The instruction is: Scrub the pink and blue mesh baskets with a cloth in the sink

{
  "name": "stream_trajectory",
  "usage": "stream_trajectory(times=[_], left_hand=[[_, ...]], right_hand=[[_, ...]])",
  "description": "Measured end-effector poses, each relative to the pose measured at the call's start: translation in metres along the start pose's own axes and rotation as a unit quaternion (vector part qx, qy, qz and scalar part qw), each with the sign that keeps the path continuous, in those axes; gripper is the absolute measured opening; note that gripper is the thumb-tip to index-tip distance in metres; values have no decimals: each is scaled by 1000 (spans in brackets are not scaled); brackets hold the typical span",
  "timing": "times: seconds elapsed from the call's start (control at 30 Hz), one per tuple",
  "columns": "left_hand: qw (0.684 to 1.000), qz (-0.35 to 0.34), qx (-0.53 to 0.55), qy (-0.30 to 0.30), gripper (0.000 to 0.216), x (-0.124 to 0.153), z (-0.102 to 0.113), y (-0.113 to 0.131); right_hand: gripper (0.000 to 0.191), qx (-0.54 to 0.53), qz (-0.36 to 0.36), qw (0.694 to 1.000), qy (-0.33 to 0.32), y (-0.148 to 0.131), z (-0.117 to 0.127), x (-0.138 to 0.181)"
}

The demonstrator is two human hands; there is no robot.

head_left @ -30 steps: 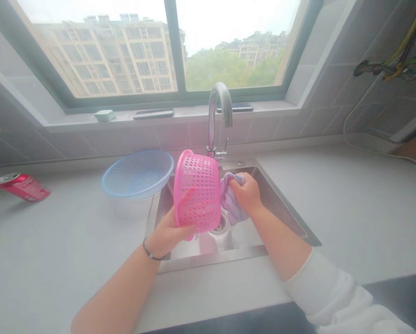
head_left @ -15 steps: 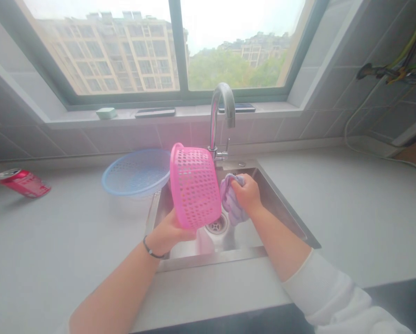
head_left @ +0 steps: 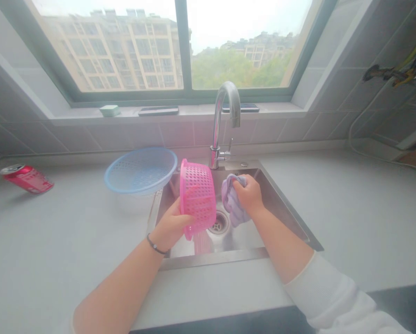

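Note:
Over the sink (head_left: 213,260), my left hand (head_left: 171,226) grips a pink plastic basket (head_left: 200,197) full of small holes. The basket is tipped on its side, rim toward the left, and some of my fingers show faintly through its wall. My right hand (head_left: 249,197) is closed on a bunched, pale purple cloth (head_left: 233,202), just right of the basket and apart from it. Beneath them lies the round drain (head_left: 219,223).
A blue plastic colander (head_left: 141,171) overlaps the sink's left edge. The curved metal faucet (head_left: 226,120) rises behind the sink. A red can (head_left: 27,179) lies tilted on the counter at far left. Two phones and a pale green box (head_left: 109,110) rest on the windowsill.
The pink basket has been turned and lowered slightly, and my left thumb now lies over its near side. My right hand with the cloth has hardly moved. The view has shifted a little.

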State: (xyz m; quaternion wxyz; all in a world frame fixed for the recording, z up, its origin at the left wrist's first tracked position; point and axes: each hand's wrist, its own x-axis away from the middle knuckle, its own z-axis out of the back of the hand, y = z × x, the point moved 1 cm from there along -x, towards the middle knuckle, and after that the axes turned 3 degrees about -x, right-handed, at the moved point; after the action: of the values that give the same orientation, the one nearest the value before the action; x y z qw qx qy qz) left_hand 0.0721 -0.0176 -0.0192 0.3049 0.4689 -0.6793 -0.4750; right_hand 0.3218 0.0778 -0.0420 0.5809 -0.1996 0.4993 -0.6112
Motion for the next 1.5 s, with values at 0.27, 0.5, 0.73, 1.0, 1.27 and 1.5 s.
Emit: stream_trajectory(times=[0.27, 0.5, 0.73, 1.0, 1.27, 1.5], left_hand=[[999, -1, 21, -30, 64, 0, 2, -2], [999, 14, 35, -6, 57, -3, 1, -5], [999, 41, -23, -12, 53, -5, -1, -7], [991, -19, -125, -35, 60, -7, -1, -19], [959, -3, -254, -122, 81, 2, -6, -7], [966, -15, -229, -118, 76, -1, 0, -21]], right_hand=[[35, -3, 13, 1000, 3, -1, 1, 0], [37, -2, -13, 1000, -4, -4, 0, 2], [33, -38, 63, 997, 3, -11, 5, 4], [24, 8, 427, 891, -156, -47, -27, 67], [23, -33, 319, 943, -89, -31, -11, 32], [15, -36, 435, 889, -143, -54, -10, 56]])
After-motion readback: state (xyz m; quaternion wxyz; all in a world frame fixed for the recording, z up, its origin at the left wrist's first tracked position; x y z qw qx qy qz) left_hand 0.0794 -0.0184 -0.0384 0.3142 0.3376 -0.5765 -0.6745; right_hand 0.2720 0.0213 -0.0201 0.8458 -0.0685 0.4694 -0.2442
